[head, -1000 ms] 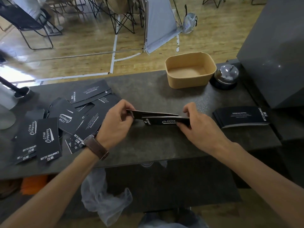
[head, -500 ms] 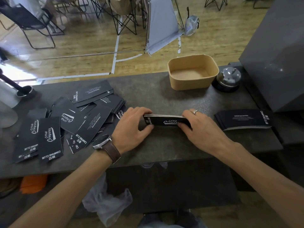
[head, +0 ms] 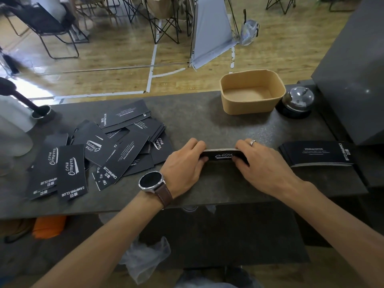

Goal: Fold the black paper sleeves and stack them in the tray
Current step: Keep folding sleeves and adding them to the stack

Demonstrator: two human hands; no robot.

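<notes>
A folded black paper sleeve (head: 222,155) with white lettering stands on its long edge on the dark counter (head: 207,125). My left hand (head: 185,165) grips its left end and my right hand (head: 259,163) grips its right end, fingers curled over the top. A loose pile of flat black sleeves (head: 99,150) lies on the left of the counter. A neat stack of sleeves (head: 318,153) lies on the right. The tan paper tray (head: 249,107) stands behind, nothing in it.
A silver call bell (head: 298,100) stands right of the tray, beside a large grey box (head: 353,75). At far left stand a white container (head: 12,125) and a small metal cup (head: 42,113). Folding chairs and a wooden floor lie beyond the counter.
The sleeve's two flaps have been brought together into one narrow strip. Both hands have closed in on its ends and now hold it upright on the counter.
</notes>
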